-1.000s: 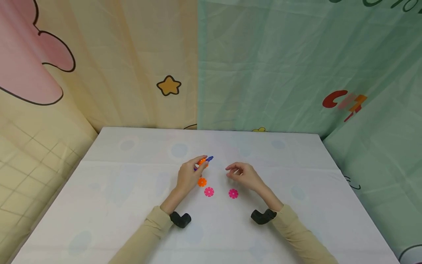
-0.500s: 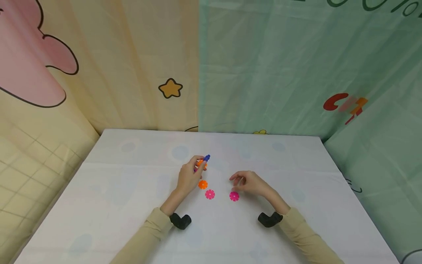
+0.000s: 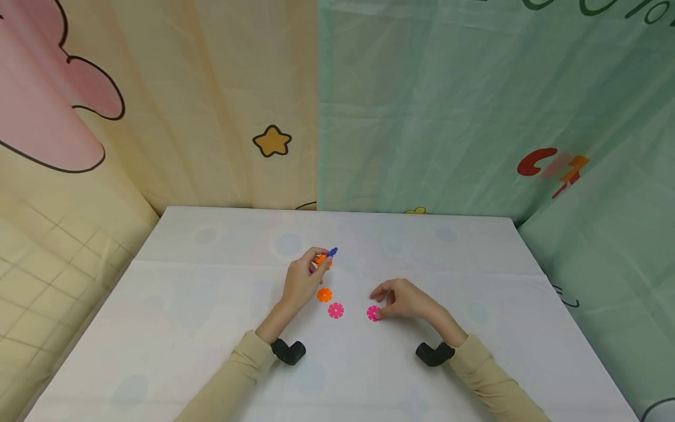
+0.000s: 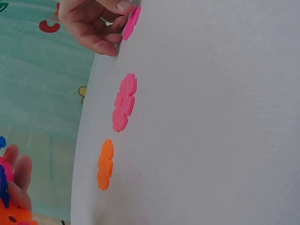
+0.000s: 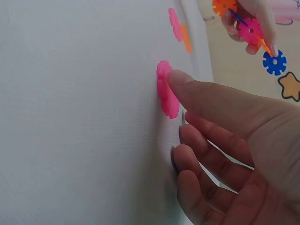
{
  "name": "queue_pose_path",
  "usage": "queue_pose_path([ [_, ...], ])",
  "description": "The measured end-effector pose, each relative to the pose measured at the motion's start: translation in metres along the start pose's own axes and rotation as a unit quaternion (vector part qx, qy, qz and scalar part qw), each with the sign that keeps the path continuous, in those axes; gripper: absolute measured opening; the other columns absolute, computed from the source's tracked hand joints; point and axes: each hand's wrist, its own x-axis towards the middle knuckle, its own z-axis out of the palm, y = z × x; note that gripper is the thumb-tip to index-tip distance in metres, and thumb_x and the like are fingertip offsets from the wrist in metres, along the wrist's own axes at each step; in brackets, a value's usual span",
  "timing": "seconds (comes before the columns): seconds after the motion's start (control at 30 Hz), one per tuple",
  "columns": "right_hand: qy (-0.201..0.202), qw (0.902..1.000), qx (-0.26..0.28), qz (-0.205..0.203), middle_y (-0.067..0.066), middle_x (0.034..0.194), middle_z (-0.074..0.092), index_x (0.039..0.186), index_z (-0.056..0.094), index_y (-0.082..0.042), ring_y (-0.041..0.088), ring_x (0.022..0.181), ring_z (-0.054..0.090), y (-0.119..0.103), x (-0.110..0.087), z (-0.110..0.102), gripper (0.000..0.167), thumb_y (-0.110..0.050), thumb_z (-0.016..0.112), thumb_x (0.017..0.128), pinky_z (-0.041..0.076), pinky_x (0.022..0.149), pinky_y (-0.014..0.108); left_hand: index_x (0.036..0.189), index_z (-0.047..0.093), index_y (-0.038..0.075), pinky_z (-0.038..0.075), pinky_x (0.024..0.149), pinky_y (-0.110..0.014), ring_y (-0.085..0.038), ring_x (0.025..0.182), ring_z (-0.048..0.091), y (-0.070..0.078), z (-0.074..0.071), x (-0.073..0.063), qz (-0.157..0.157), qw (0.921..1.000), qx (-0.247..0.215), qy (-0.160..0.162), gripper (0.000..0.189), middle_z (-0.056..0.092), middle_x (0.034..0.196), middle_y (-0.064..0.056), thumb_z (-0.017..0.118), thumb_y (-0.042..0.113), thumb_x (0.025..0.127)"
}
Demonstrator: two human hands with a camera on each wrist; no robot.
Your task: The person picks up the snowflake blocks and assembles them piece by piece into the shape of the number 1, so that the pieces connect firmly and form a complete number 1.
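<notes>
My left hand [image 3: 302,281] grips a joined cluster of notched plastic snowflake discs above the table. In the right wrist view the cluster shows an orange disc [image 5: 224,7], a pink disc [image 5: 245,33] and a blue disc [image 5: 274,70] at its end. My right hand [image 3: 408,300] has its thumb tip on a lone pink snowflake disc [image 5: 165,89] at the tabletop; its loosely bent fingers stay apart from that disc. Between the hands lie another pink disc [image 3: 336,310] and an orange disc [image 3: 324,295], both flat. The palm side of my left hand is partly hidden.
A white cloth with pale dots covers the table [image 3: 337,375]. Behind it hang a yellow curtain [image 3: 221,88] and a green curtain [image 3: 422,105], close to the back edge. Each wrist wears a black camera mount [image 3: 289,353].
My right hand has moved down and slightly right, and its thumb has come onto the pink disc. The left hand stays nearly still with the cluster.
</notes>
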Motion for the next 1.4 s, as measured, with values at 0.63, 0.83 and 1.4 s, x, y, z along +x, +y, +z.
queue_pose_path([
  [0.63, 0.004, 0.9999, -0.011, -0.007, 0.0, 0.08, 0.06, 0.092, 0.07, -0.011, 0.009, 0.066, 0.051, -0.0002, -0.0035, 0.0005, 0.019, -0.016, 0.08, 0.077, 0.044, 0.059, 0.02, 0.108, 0.067, 0.012, 0.042, 0.044, -0.022, -0.01, 0.047, 0.053, 0.0065, -0.002, -0.001, 0.015, 0.9999, 0.005, 0.003, 0.022, 0.064, 0.074, -0.004, 0.064, 0.028, 0.093],
  [0.83, -0.006, 0.9994, -0.012, -0.031, -0.004, 0.076, 0.061, 0.09, 0.065, -0.011, 0.005, 0.065, 0.05, 0.0003, -0.0036, 0.002, 0.018, -0.014, 0.079, 0.078, 0.045, 0.059, 0.02, 0.107, 0.067, 0.012, 0.043, 0.045, -0.022, -0.009, 0.047, 0.053, 0.0047, -0.0035, -0.0043, 0.02, 0.9997, 0.013, 0.005, 0.02, 0.064, 0.076, -0.004, 0.065, 0.027, 0.092],
  [1.4, -0.004, 0.9991, 0.001, -0.043, -0.005, 0.075, 0.061, 0.094, 0.068, -0.01, 0.006, 0.067, 0.052, -0.0045, -0.0064, 0.001, 0.006, -0.01, 0.066, 0.089, 0.046, 0.062, 0.02, 0.109, 0.068, 0.01, 0.037, 0.041, -0.021, -0.01, 0.045, 0.051, 0.0029, -0.0028, -0.0089, 0.023, 0.9992, 0.032, 0.001, 0.023, 0.064, 0.068, -0.008, 0.064, 0.027, 0.093],
])
